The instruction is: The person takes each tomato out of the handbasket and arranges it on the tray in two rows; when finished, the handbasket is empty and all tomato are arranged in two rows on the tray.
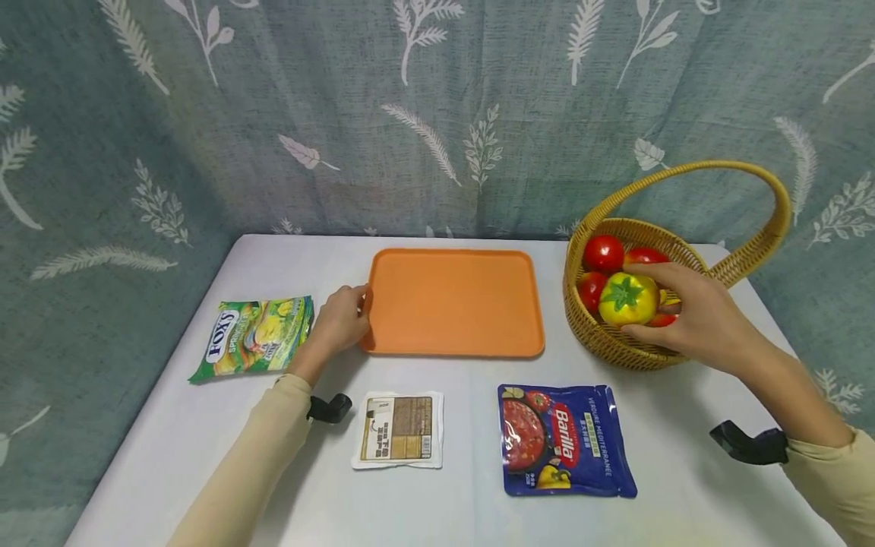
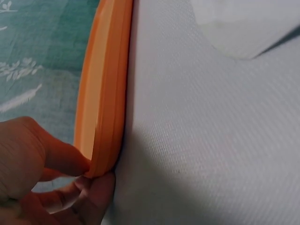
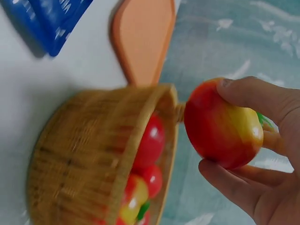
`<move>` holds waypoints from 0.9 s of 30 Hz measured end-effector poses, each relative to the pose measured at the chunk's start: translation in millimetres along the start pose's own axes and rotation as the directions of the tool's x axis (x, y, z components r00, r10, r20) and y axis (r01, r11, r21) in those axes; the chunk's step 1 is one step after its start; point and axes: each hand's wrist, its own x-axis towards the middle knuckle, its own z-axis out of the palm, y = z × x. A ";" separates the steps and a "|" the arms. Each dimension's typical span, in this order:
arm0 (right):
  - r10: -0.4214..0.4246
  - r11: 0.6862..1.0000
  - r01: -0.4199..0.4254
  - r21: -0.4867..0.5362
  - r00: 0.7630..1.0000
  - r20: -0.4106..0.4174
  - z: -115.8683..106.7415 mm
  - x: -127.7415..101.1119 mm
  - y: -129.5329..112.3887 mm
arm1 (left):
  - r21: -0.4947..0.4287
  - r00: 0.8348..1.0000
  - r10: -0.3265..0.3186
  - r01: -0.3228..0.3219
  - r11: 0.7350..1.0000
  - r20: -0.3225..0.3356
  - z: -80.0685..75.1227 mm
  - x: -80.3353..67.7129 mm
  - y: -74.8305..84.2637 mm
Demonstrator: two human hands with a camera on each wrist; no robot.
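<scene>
My right hand (image 1: pixel 697 304) grips a red-and-yellow fruit (image 3: pixel 222 124) with a green star-shaped top, thumb on one side and fingers on the other. In the right wrist view the fruit is lifted above the basket's rim; in the head view it overlaps the basket's opening. The woven basket (image 1: pixel 608 346) holds several red and yellow fruits (image 1: pixel 604 253). At the left end of the orange tray (image 1: pixel 454 304), my left hand (image 1: pixel 342 319) pinches the rim. The left wrist view shows the thumb at the top edge and fingers below it. Nothing lies on the tray.
A green Fox's candy bag (image 1: pixel 256 334) lies left of my left hand. Nearer to me are a small white-and-brown packet (image 1: pixel 399 429) and a blue Barilla pouch (image 1: pixel 563 441). The basket's tall handle (image 1: pixel 711 165) arches over its back. A patterned curtain (image 1: pixel 437 114) hangs behind the table.
</scene>
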 end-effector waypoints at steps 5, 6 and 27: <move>-0.072 0.996 0.074 0.046 0.997 -0.038 8.6 12.3 -21.7 | -0.038 1.000 -0.027 0.027 0.999 0.014 -1.0 -3.6 -2.5; -0.077 0.995 0.079 0.066 0.996 -0.039 10.5 14.2 -25.8 | -0.044 0.999 -0.029 0.030 0.999 0.015 -1.1 -3.7 -2.8; -0.246 0.903 0.208 0.376 0.968 0.055 74.8 63.2 -89.2 | -0.043 0.999 -0.044 0.043 0.998 -0.025 1.7 -5.2 -1.8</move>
